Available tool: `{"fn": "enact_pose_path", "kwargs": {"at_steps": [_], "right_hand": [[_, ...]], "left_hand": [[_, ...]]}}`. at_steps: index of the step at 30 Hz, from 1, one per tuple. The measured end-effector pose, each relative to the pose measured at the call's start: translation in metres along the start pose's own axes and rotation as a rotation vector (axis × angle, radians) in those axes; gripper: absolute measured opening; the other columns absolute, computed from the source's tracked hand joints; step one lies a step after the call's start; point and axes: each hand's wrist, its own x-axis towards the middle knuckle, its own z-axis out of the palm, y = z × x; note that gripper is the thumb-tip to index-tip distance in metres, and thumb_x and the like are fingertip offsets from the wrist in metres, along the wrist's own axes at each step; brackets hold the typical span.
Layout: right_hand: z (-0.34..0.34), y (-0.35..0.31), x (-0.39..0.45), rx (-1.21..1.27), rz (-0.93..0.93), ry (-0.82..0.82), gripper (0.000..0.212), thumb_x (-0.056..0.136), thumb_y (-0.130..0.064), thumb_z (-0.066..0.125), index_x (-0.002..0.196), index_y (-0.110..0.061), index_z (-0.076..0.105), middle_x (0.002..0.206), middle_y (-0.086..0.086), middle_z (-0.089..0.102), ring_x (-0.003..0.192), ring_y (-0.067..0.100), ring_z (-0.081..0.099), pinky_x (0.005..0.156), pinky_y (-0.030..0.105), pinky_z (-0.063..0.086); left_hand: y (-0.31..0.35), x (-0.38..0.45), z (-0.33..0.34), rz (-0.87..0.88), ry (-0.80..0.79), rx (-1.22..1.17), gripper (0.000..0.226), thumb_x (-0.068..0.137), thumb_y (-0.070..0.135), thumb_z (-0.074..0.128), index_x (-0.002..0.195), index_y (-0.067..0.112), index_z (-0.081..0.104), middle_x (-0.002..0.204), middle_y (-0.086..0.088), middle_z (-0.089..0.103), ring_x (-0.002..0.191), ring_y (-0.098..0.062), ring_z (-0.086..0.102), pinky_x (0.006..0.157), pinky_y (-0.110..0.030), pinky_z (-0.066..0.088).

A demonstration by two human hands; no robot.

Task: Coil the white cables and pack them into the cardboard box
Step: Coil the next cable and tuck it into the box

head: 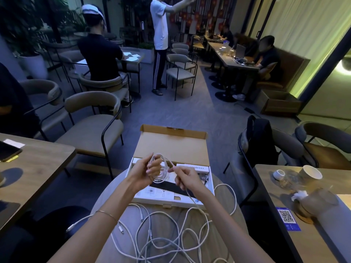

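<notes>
Above the open cardboard box [171, 147]: one white cable coil [161, 168], loops gathered in the left hand [144, 172] grip, right hand [185, 177] pinching the trailing strand to feed another turn; remaining white cables [161, 236] tangled on the table [224, 221], uncoiled.

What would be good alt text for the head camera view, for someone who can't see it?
Left hand holds a partly wound coil of white cable while the right hand pinches its loose strand, above an open brown cardboard box. More tangled white cables lie on the round grey table in a dim café.
</notes>
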Motion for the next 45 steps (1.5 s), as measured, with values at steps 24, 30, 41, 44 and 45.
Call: {"fn": "enact_pose_path", "kwargs": {"at_steps": [24,30,41,44,45], "right_hand": [[-0.013,-0.035,0.003,-0.761,-0.202,-0.173,0.015,0.083,-0.008,0.067,0.093,-0.013,0.077,0.083,0.003,0.072,0.067,0.009,0.059,0.064,0.018,0.048],[-0.009,-0.026,0.000,-0.853,-0.170,-0.164,0.018,0.087,-0.013,0.060,0.101,-0.016,0.070,0.090,0.007,0.071,0.075,0.028,0.065,0.070,0.038,0.056],[-0.003,-0.006,0.006,-0.040,0.097,0.026,0.020,0.081,-0.006,0.071,0.100,0.000,0.072,0.086,0.016,0.067,0.071,0.022,0.065,0.066,0.033,0.061],[-0.005,-0.002,0.003,0.262,0.282,-0.127,0.023,0.082,-0.008,0.071,0.104,-0.002,0.070,0.087,0.015,0.067,0.076,0.024,0.065,0.066,0.028,0.059],[-0.005,0.000,0.004,0.295,0.322,-0.142,0.021,0.084,-0.010,0.069,0.104,-0.004,0.070,0.087,0.013,0.067,0.076,0.024,0.065,0.069,0.028,0.059]], "left_hand": [[-0.031,-0.013,0.001,-0.192,0.333,1.037,0.050,0.100,0.041,0.027,0.055,0.020,0.034,0.050,0.007,0.018,0.043,-0.008,0.011,0.039,-0.017,0.009],[-0.030,-0.008,0.004,-0.178,0.446,0.883,0.046,0.101,0.028,0.030,0.055,0.018,0.031,0.040,0.009,0.025,0.035,-0.006,0.019,0.038,-0.017,0.018],[-0.023,0.001,-0.009,-0.276,0.219,0.534,0.052,0.101,0.028,0.028,0.050,0.020,0.036,0.037,0.008,0.024,0.032,-0.004,0.017,0.038,-0.019,0.009],[-0.019,0.003,-0.008,-0.265,0.297,0.638,0.050,0.102,0.031,0.027,0.054,0.020,0.033,0.038,0.008,0.024,0.032,-0.005,0.016,0.034,-0.016,0.014],[-0.019,0.004,-0.007,-0.247,0.354,0.679,0.049,0.102,0.031,0.027,0.055,0.019,0.032,0.038,0.007,0.024,0.032,-0.006,0.015,0.033,-0.015,0.015]]}}
